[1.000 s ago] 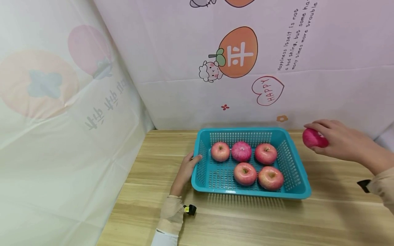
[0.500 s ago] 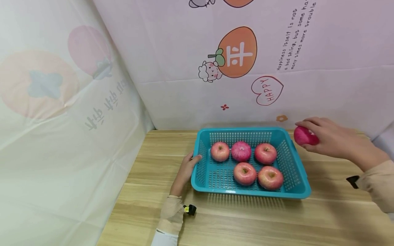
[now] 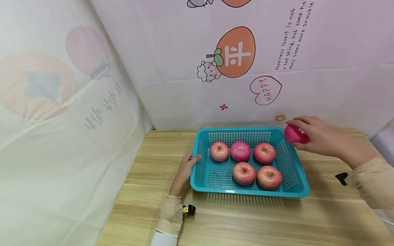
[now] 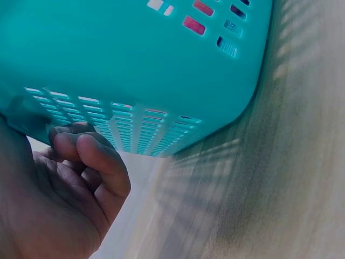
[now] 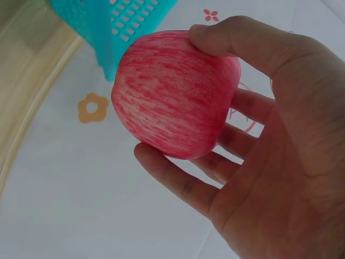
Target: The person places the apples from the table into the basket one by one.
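A turquoise plastic basket (image 3: 246,193) with perforated walls sits on the table. My left hand (image 3: 186,166) grips its left rim, thumb over the edge; the left wrist view has the curled fingers (image 4: 110,162) against the outer wall. Inside are several apples: a back row with a pale red apple (image 3: 219,151), a deep pink streaked one (image 3: 240,151) and a red one (image 3: 264,153), and two glossy apples (image 3: 244,173) in front. My right hand (image 3: 324,139) holds another pink-red apple (image 5: 175,94) between thumb and fingers, overlapping the basket's back right corner in the head view.
The wood-grain table (image 3: 246,222) runs up to a printed white cloth (image 3: 172,99) hung behind it. Another cloth (image 3: 61,164) hangs along the left side. Black camera mounts (image 3: 189,209) sit at both wrists.
My right hand has moved left with the apple, from right of the basket to its back right corner. My left hand stays on the rim, and the apples inside keep their places.
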`<state>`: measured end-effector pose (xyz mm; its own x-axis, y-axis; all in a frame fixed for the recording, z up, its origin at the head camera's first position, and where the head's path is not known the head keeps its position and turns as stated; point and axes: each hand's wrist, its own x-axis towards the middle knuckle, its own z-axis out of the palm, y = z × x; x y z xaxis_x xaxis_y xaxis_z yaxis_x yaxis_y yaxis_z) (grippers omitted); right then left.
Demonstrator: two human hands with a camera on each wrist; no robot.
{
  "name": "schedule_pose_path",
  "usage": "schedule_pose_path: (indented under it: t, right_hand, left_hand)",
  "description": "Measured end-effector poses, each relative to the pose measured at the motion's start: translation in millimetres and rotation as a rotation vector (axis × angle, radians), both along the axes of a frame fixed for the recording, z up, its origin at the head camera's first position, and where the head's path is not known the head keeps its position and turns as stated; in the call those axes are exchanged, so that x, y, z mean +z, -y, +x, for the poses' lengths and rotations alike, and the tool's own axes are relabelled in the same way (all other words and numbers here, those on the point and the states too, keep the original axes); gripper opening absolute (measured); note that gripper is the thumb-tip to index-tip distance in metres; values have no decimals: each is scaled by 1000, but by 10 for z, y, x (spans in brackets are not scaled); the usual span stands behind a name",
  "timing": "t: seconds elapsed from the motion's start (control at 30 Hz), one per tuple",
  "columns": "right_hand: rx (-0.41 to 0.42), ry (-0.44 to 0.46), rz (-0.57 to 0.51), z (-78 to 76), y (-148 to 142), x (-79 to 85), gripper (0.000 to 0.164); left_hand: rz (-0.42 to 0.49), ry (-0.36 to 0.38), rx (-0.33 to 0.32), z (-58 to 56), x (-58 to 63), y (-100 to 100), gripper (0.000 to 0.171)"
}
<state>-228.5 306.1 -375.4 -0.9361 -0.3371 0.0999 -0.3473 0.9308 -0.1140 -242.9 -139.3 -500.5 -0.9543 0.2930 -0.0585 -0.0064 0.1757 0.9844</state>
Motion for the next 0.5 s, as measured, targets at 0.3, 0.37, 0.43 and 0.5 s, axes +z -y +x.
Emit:
schedule_pose_path:
  t: [0.3, 0.37, 0.43, 0.5]
  right_hand:
    - [9, -7, -21, 15, 108, 32, 76]
    - [21, -12, -26, 19, 126, 28, 76]
    - [32, -17, -30, 23, 144, 23, 75]
    - [36, -18, -30, 23, 163, 19, 76]
  left_hand:
    - [-4, -4, 5, -4, -18, -5, 51]
    - [-7, 0, 5, 0, -13, -4, 51]
    - [-11, 4, 8, 4, -11, -5, 50]
    - [-14, 6, 11, 7, -8, -7, 50]
